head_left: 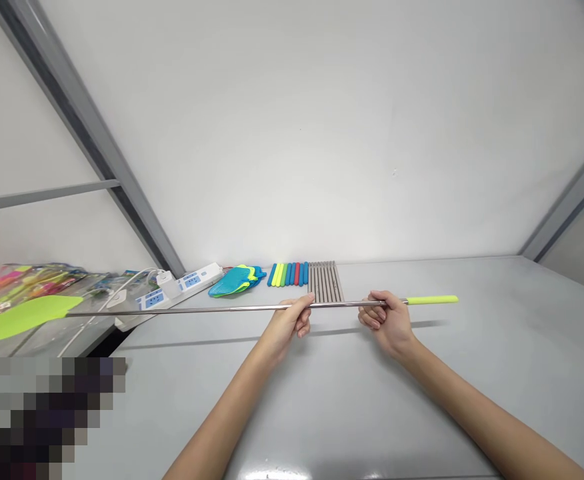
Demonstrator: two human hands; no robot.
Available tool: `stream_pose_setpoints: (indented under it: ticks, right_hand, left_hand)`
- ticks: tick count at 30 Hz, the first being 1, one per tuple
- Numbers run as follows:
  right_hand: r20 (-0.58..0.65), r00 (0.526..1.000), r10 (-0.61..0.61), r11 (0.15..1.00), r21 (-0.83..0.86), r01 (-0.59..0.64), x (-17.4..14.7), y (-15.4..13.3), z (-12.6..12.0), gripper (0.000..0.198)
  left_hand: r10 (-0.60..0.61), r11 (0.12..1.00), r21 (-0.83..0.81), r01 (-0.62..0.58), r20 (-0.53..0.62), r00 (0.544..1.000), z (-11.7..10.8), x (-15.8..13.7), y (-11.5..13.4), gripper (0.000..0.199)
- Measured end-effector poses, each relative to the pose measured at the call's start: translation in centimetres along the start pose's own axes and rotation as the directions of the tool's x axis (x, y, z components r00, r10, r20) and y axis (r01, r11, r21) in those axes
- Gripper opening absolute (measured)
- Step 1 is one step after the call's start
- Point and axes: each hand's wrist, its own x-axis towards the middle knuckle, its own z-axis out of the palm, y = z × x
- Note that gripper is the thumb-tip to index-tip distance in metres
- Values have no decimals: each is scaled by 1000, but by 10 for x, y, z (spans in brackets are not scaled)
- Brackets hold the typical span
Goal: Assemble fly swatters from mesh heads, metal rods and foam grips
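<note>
A long fly swatter (232,309) is held level above the grey table, its thin metal rod stretching across the view. Its yellow-green paddle lies at the far left and its yellow-green handle at the right end. My left hand (289,321) is closed round the middle of the rod, thumb on top. Near the handle, my right hand (388,321) grips the rod with curled fingers. Behind my hands lie a row of metal rods (326,281), a row of coloured handles (288,274) in blue, yellow, green and red, and a stack of swatter heads (235,281), blue on top.
A white power strip (197,279) with plugs and cables stands at the left edge of the table (497,347). Beyond it are plastic-wrapped colourful items (37,283). A white wall (322,133) rises behind, with grey metal posts at both sides. The lower left corner is pixelated.
</note>
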Motion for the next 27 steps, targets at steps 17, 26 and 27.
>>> stream_pose_setpoints:
  ticks: [17, 26, 27]
  right_hand:
    - [189, 965, 180, 976, -157, -151, -14, 19, 12, 44]
    - [264, 940, 218, 964, -206, -166, -13, 23, 11, 47]
    - [267, 936, 229, 959, -225, -171, -14, 23, 11, 48]
  left_hand:
    - [0, 994, 111, 3, -23, 1000, 6, 5, -9, 43]
    - [4, 993, 120, -10, 53, 999, 10, 3, -10, 46]
    - [-6, 991, 131, -3, 71, 997, 12, 3, -11, 46]
